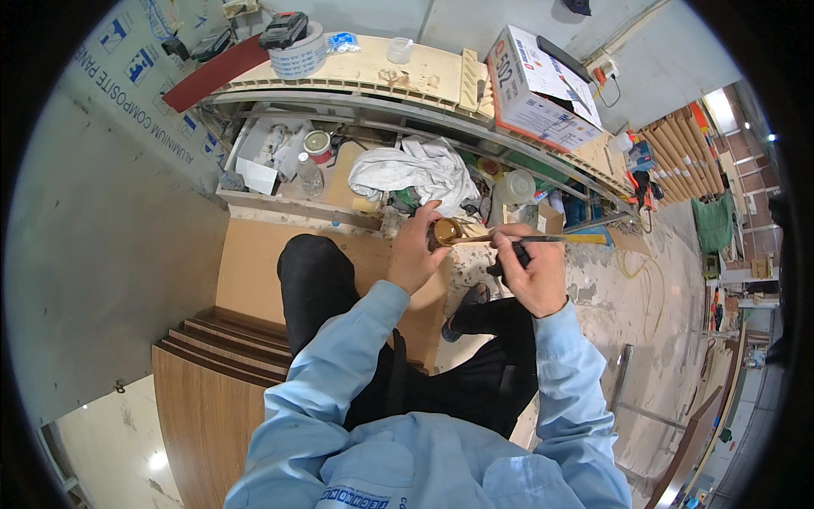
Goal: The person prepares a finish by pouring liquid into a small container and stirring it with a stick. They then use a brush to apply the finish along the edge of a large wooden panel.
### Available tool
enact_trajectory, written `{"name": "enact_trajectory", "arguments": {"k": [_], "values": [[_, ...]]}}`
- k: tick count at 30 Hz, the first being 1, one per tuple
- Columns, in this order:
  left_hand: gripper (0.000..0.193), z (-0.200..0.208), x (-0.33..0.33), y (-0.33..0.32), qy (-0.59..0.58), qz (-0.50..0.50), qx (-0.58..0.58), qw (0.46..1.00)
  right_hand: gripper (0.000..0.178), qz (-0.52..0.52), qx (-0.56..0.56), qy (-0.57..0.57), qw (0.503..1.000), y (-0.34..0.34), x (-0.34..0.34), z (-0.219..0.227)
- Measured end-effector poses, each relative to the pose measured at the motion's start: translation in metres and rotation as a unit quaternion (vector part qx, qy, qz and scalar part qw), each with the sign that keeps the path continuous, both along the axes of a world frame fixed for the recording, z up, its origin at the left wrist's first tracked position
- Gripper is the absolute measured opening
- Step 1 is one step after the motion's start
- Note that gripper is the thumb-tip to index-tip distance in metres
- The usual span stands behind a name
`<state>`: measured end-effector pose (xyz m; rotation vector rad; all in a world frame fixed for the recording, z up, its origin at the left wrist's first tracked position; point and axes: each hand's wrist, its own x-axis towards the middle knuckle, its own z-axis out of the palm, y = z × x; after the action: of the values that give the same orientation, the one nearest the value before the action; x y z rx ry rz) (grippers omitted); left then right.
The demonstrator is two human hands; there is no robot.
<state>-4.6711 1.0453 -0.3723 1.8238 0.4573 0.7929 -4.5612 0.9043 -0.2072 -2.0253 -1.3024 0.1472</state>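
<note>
- So we've got our left hand (414, 254) curled round a small brown jar (445, 231), thumb and fingers on its sides, open mouth facing us, around the centre of the frame.
- Our right hand (538, 276), just right of centre, is pinching a slim tool (476, 239) between thumb and fingers. Its tip is right at the jar's rim; we can't tell if it dips inside.
- There's also a black piece (498, 266) at that same hand, mostly hidden, so no idea what it is.
- Just above the jar we see a crumpled white cloth (415, 172) on the lower shelf, with a clear bottle (310, 176) and a small tin (318, 148) to its left.
- Top of the frame: a fat tape roll (298, 63) with a black battery pack (285, 30) on it, plus a printed carton (543, 93) upper right.
- Lower left, we've got wood-grain panels (203, 399) stacked.
</note>
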Motion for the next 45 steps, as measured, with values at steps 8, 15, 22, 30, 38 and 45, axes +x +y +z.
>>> {"name": "enact_trajectory", "arguments": {"k": [8, 15, 22, 30, 38, 45], "values": [[0.088, 0.0023, -0.0017, -0.0005, 0.026, 0.005, 0.024, 0.999, 0.015, 0.008, 0.026, 0.013, 1.000, 0.0008, 0.0029, -0.0041], [0.087, -0.0011, 0.0024, -0.0024, 0.007, -0.001, 0.005, 1.000, 0.012, -0.008, 0.041, 0.034, 0.999, 0.0012, 0.0030, -0.0052], [0.088, -0.0021, 0.0016, -0.0018, 0.015, 0.006, 0.017, 1.000, 0.011, -0.043, 0.034, -0.030, 0.998, -0.0010, 0.0033, -0.0041], [0.089, -0.0020, 0.0009, -0.0003, 0.020, 0.006, 0.027, 0.999, 0.014, -0.022, 0.049, -0.017, 0.998, -0.0015, 0.0030, -0.0056], [0.088, -0.0006, -0.0001, 0.0001, 0.029, 0.011, 0.022, 0.999, 0.016, 0.004, 0.052, -0.018, 0.998, -0.0039, 0.0016, -0.0043], [0.087, 0.0011, -0.0004, -0.0003, 0.028, -0.005, 0.008, 1.000, 0.014, 0.014, 0.023, 0.018, 0.999, -0.0018, 0.0016, -0.0021]]}}
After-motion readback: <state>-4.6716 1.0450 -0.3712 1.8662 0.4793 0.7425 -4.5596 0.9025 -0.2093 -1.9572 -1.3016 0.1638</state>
